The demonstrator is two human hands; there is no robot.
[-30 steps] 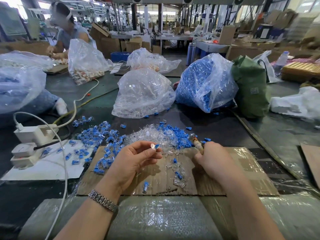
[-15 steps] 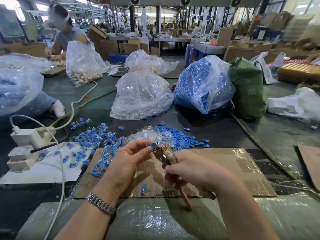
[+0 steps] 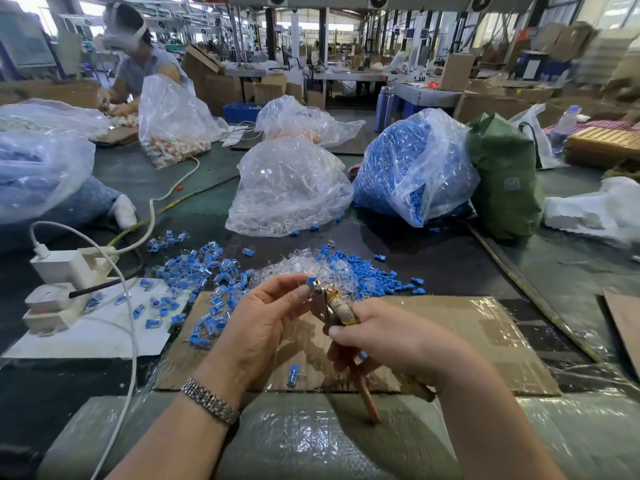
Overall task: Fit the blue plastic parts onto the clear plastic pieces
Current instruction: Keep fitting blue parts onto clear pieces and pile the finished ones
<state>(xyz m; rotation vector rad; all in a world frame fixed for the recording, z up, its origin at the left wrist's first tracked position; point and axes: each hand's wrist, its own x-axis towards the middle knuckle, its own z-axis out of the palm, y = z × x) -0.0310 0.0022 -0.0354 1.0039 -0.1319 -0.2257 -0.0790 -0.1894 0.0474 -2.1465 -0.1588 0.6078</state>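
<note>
Blue part, tiny and surely near weightless, sits pinched at the tips of the left hand, thumb and forefinger closed on it while the other fingers curl loosely behind. Whether a clear piece is already under it I cannot tell; it is too small. It touches the metal head of the pliers, whose handles the right hand grips with fingers wrapped round, one handle poking out below the palm.

Judging by its look, the part is hard, stiff moulded plastic, smooth enough to squirt out of a loose pinch, so holding it by its flat sides, clear of the end the tool meets, seems wisest; too hard a squeeze could crack the thin clear shell.

Just beyond the pliers lies the clear pile, with loose blue parts to its right and fitted pieces to its left. Farther behind stand a bag of clear pieces and a bag of blue parts.
</note>
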